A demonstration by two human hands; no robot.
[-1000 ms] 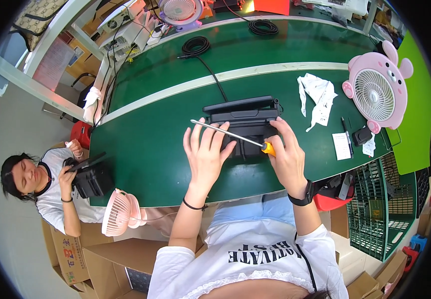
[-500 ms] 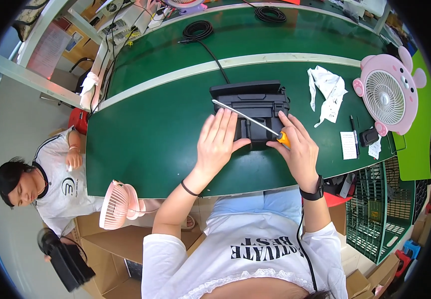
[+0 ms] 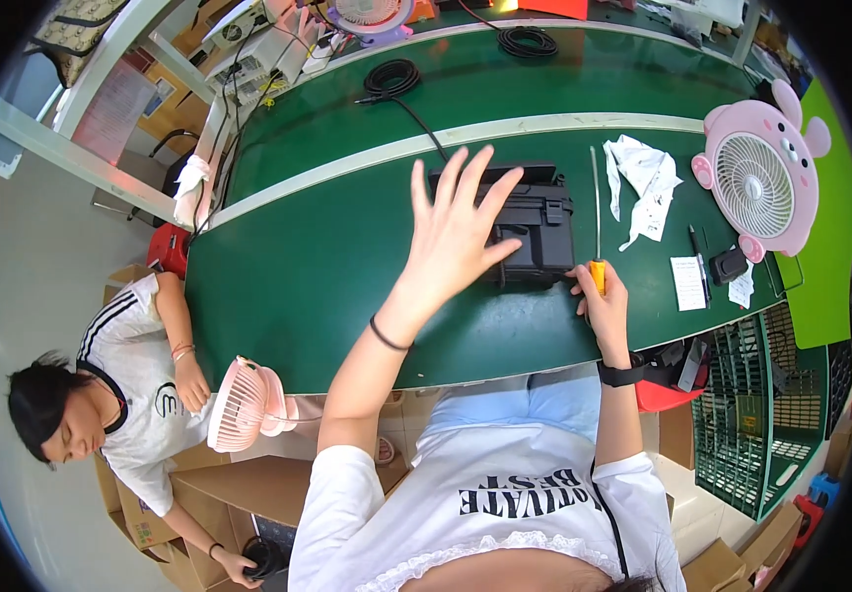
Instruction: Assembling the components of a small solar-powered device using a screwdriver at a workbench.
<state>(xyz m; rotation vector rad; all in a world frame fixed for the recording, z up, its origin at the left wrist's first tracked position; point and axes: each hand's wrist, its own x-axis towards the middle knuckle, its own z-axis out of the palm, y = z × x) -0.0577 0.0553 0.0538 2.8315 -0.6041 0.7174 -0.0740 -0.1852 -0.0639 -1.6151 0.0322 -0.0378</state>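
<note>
The person's bare left hand (image 3: 461, 227) is spreading its fingers over the left part of a black, boxy plastic device (image 3: 544, 237). Just right of the device, the bare right hand (image 3: 604, 301) is gripping a yellow-handled metal screwdriver (image 3: 598, 269); well right, a pink, animal-shaped plastic fan (image 3: 756, 187) is sitting.

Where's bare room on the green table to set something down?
Best: green tabletop left of the left hand, between the white rail and the small pink fan. Crowded: the right, with screwdriver, white cloth, paper slip and animal-shaped fan.
</note>
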